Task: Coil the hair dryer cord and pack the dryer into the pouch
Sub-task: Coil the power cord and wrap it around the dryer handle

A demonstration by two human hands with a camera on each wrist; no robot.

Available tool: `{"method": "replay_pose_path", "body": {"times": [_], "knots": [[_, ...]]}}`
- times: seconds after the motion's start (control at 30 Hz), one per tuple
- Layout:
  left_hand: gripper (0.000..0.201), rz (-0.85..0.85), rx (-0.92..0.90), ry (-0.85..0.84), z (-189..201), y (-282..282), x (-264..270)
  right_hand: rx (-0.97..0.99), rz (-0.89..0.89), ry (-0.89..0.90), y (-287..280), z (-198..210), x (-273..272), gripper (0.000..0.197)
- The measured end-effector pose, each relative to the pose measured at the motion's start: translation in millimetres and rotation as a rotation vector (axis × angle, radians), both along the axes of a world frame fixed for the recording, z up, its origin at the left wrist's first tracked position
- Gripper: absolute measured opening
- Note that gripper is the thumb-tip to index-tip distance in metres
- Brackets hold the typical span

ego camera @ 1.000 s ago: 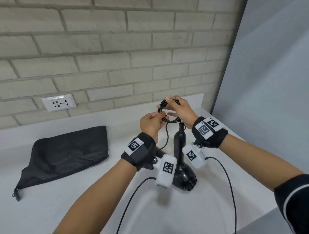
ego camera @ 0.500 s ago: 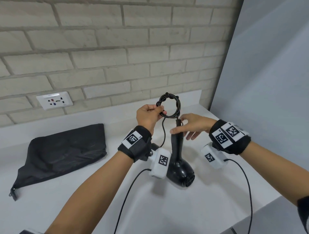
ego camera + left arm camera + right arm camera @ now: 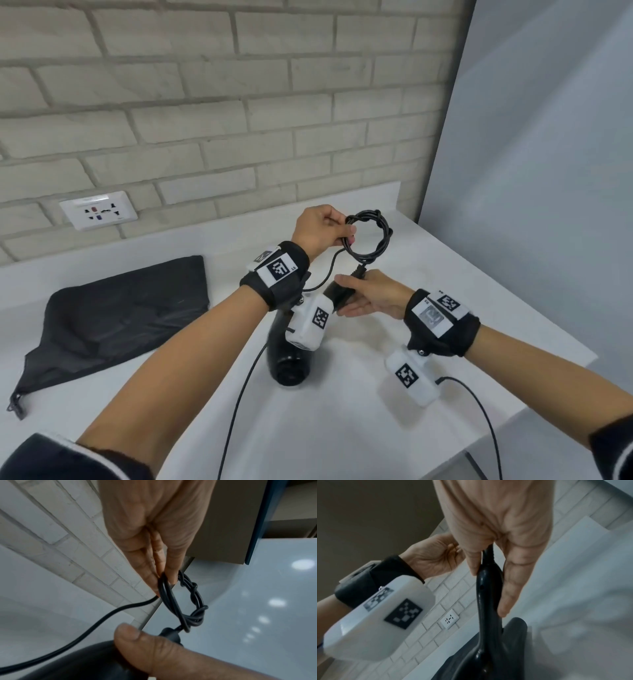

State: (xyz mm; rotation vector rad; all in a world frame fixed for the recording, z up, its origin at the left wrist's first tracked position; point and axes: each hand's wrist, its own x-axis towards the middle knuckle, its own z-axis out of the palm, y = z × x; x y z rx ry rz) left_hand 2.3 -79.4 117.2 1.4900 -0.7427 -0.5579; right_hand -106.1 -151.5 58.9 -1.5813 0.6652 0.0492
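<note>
Fingers of the left hand [image 3: 320,228] pinching the coiled cord [image 3: 371,236], lifted above the counter [image 3: 428,281] near its back right corner. Right hand [image 3: 371,296] wrapping loosely round the handle of the hair dryer [image 3: 291,356], thumb on top, fingers only partly curled. Dryer's long axis running from that grip down and forward toward the counter's front edge. Pouch [image 3: 123,308] lying flat well apart at the left edge, nearer the left hand; probably calling for carrying dryer and coil leftward together.
</note>
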Motion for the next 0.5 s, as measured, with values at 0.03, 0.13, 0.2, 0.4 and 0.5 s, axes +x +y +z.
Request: {"method": "replay_pose_path", "body": {"times": [0.03, 0.13, 0.2, 0.4, 0.5], "knots": [[0.022, -0.024, 0.020, 0.000, -3.1, 0.3, -1.7, 0.033, 0.002, -0.012, 2.2, -5.2, -1.5, 0.048], [0.021, -0.065, 0.052, 0.000, -11.0, 2.5, -4.5, 0.009, 0.104, 0.019, -3.3, -7.3, -9.6, 0.045], [0.020, -0.073, 0.055, -0.005, -13.6, 3.5, -4.8, -0.111, 0.199, 0.103, -16.9, 3.6, -18.3, 0.044], [0.022, -0.092, 0.092, -0.067, -18.9, -1.7, -9.9, -0.373, -0.106, -0.195, -57.1, 49.9, -25.3, 0.054], [0.019, -0.092, 0.130, -0.126, -23.4, -4.8, -19.1, -0.499, 0.064, -0.245, -61.7, 52.0, -16.5, 0.045]]}}
